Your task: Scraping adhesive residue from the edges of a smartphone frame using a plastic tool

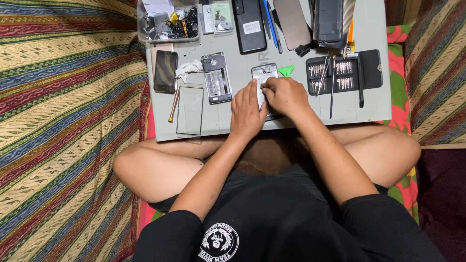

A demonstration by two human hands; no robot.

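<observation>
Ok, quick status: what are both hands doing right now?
Left hand steadies opened phone. Right hand pinches at its frame, grip unclear. Green pick beside it; nothing blocking.

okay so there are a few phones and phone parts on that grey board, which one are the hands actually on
The opened phone frame at the board's middle, under both the left hand and right hand. The other opened phone and the dark phone lie untouched to its left.

Black short-sleeved shirt with a round white emblem on the chest, apparently dark shorts, 2 bare forearms.

White label (251, 27) on black phone (248, 36)
</observation>
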